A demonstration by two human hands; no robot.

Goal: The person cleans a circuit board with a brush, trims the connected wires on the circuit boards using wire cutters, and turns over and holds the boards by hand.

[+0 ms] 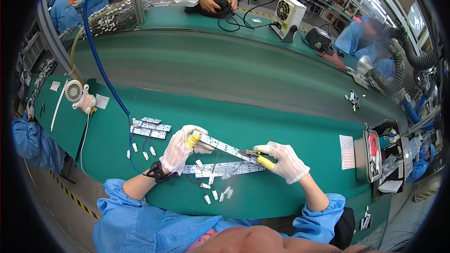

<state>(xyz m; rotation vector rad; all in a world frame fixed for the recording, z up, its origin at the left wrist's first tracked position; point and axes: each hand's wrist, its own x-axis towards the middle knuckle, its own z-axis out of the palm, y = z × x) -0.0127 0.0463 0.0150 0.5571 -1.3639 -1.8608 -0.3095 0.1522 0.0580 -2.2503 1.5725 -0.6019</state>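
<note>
My left hand [180, 149], in a striped white glove with yellow finger covers and a strap at the wrist, pinches the left end of a narrow white circuit board strip [221, 145]. The strip slants down to the right above the green mat. A small pair of pliers [248, 152] is in my gloved right hand [288, 163], its jaws at the strip's right end; whether they grip it cannot be seen. Under both hands lie more board strips [232, 170] with dark wires and white connectors [207, 199]. Further boards [151, 128] lie left of my left hand.
A blue coiled cord [96, 56] hangs down at the left, near a small fan [80, 94]. At the right stand a metal tray [369, 157] and a dotted sheet [347, 152]. Across the belt [211, 77], a co-worker's hands [218, 3] hold a black bundle beside a white blower [289, 13].
</note>
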